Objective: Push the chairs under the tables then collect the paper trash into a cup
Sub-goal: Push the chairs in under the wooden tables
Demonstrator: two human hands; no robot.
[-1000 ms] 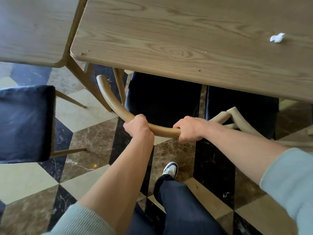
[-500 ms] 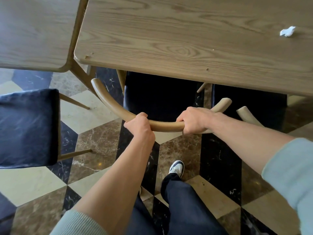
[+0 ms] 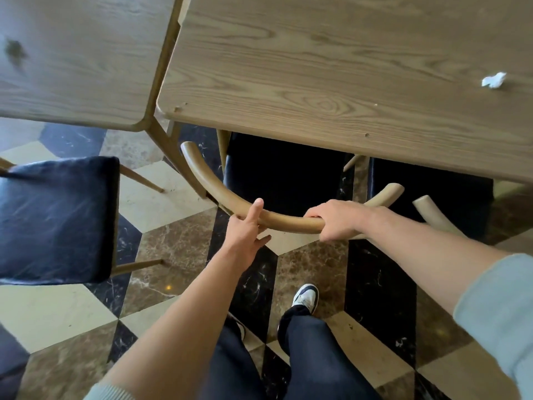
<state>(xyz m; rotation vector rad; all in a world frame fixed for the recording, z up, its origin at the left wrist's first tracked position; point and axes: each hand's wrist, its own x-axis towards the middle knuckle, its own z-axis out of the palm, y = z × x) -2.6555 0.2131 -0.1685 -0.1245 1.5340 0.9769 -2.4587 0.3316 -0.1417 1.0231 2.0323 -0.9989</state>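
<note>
Two tables side by side: left table [image 3: 80, 67], right table [image 3: 331, 82] with a paper scrap [image 3: 493, 79] on top near its right end. Chair [image 3: 282, 180] tucked partly under right table's near edge, second chair [image 3: 432, 194] just right of it. Third chair [image 3: 54, 220] stands out on floor, before left table.

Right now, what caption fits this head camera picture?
Right hand grips the chair back, left hand loosening; paper scrap waits on table.

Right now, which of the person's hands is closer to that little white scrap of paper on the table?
The right hand. It grips the chair's curved back rail below the table edge, on the paper scrap's side. The left hand touches the same rail farther left, fingers loosening.
</note>
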